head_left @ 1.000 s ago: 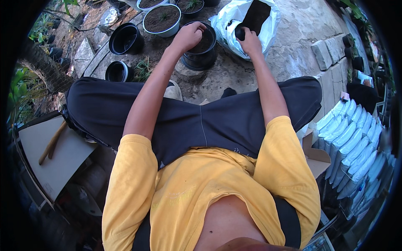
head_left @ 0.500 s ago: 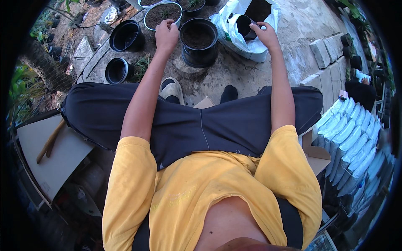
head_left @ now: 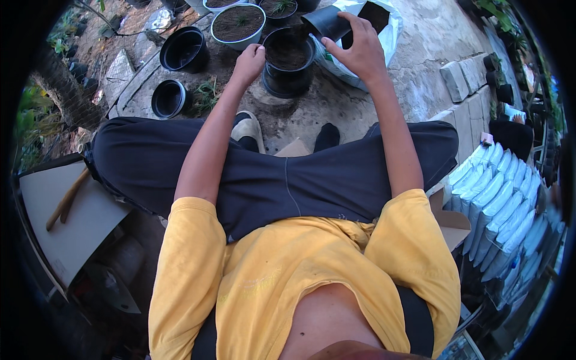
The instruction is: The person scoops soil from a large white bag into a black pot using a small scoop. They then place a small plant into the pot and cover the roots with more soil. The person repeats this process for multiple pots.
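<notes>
My right hand [head_left: 362, 51] grips a small black pot [head_left: 326, 23] by its base end, thumb and fingers spread around it. This small pot is tipped with its mouth to the left, and dark soil shows at its lip above a larger black pot [head_left: 287, 83]. Dark soil [head_left: 287, 51] partly fills that larger pot, which stands upright on the ground. At its left rim, the curled fingers of my left hand [head_left: 249, 63] are closed; their tips are partly hidden. Just right of the larger pot sits an open white plastic bag [head_left: 391, 42] of dark soil.
A white pot [head_left: 240, 46] of soil with a small seedling stands behind my left hand. Two black pots [head_left: 184, 49] [head_left: 168, 99] lie left, near a grass clump [head_left: 206, 95]. Concrete blocks [head_left: 462, 81] and stacked filled plastic bags [head_left: 495, 204] are at right.
My right hand has lifted the small black pot out of the white bag and moved it left, tilting it over the larger pot. My left hand has come down to that pot's rim.
</notes>
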Motion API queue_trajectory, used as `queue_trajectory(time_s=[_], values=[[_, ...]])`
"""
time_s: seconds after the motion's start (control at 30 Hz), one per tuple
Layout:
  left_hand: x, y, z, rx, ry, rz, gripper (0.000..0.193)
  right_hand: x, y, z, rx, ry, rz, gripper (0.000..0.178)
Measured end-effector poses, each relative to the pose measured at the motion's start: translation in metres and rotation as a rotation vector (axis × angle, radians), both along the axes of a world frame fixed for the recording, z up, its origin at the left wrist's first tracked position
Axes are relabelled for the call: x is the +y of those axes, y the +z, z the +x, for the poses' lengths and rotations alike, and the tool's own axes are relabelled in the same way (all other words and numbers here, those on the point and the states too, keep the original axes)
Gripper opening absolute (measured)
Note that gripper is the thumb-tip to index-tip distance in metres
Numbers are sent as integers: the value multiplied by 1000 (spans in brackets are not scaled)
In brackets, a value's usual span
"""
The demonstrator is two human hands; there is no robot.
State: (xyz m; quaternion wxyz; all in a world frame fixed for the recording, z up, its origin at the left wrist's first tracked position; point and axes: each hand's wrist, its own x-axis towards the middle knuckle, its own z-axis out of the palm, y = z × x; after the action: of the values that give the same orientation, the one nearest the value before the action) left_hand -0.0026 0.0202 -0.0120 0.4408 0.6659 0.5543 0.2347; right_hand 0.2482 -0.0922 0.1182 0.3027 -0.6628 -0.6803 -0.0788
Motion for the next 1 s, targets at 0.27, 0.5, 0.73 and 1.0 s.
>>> queue_trajectory(time_s=[0.27, 0.5, 0.73, 1.0], values=[[-15, 11, -3, 38, -101, 86, 44, 4, -45, 58, -221, -480, -29, 77], [-20, 16, -3, 88, -157, 119, 41, 13, -117, 64, 37, -420, -485, 69], [-22, 10, 0, 33, -153, 119, 42, 32, -162, 80, 77, -290, -714, 68], [-23, 12, 0, 40, -139, 99, 44, 39, -155, 95, 525, -321, -600, 60]])
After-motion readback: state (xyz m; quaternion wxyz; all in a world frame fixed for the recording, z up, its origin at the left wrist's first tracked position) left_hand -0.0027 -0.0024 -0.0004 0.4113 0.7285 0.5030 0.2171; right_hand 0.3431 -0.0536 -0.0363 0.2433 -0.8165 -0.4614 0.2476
